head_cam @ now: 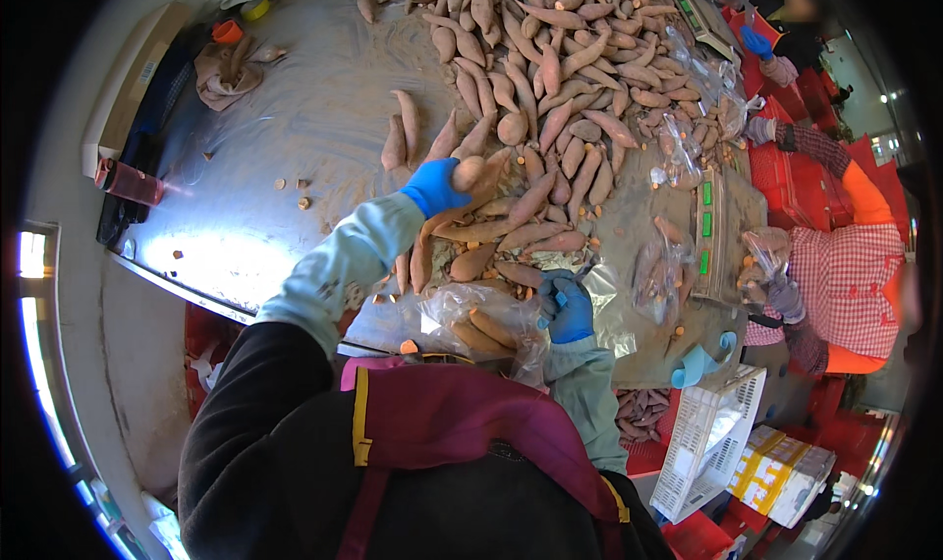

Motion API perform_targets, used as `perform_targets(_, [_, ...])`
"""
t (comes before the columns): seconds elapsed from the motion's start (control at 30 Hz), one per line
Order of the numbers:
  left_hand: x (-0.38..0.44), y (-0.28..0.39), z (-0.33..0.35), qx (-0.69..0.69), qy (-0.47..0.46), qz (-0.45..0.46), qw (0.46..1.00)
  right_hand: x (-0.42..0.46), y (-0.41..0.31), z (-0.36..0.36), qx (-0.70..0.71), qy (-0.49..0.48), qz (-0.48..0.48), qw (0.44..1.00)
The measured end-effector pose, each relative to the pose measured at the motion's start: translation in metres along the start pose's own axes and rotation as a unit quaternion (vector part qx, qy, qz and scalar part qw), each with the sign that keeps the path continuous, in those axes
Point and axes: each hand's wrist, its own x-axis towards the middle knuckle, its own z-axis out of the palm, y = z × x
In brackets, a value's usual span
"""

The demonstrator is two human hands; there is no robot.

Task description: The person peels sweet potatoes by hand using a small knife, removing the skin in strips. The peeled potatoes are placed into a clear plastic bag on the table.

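Observation:
My left hand (pixel 442 186), in a blue glove, is closed around a sweet potato (pixel 468 172) at the near left edge of a large pile of sweet potatoes (pixel 567 51). My right hand (pixel 567 308), also gloved in blue, is curled beside the near sweet potatoes; a dark, thin item shows by its fingers, too small to name. Just left of that hand, a clear plastic bag (pixel 471 302) with a few sweet potatoes in it lies at the table's near edge. Cut pieces lie around the sweet potatoes between my hands.
A metal table (pixel 317 110) carries a brown cloth (pixel 221 81), an orange cup (pixel 228 31) and a pink bottle (pixel 129 182). On the right are a scale (pixel 726 243), filled bags (pixel 663 273) and a white crate (pixel 707 442). Co-workers (pixel 843 287) stand beyond the right edge.

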Motion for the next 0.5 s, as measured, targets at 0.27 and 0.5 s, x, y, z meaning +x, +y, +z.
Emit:
perform_targets(0.27, [-0.063, 0.042, -0.009, -0.185, 0.009, 0.077, 0.98, 0.014, -0.014, 0.093, -0.112, -0.131, -0.101, 0.98])
perform_targets(0.5, [-0.091, 0.067, -0.005, -0.416, -0.062, -0.03, 0.907, 0.019, -0.001, 0.108, -0.077, -0.122, -0.167, 0.975])
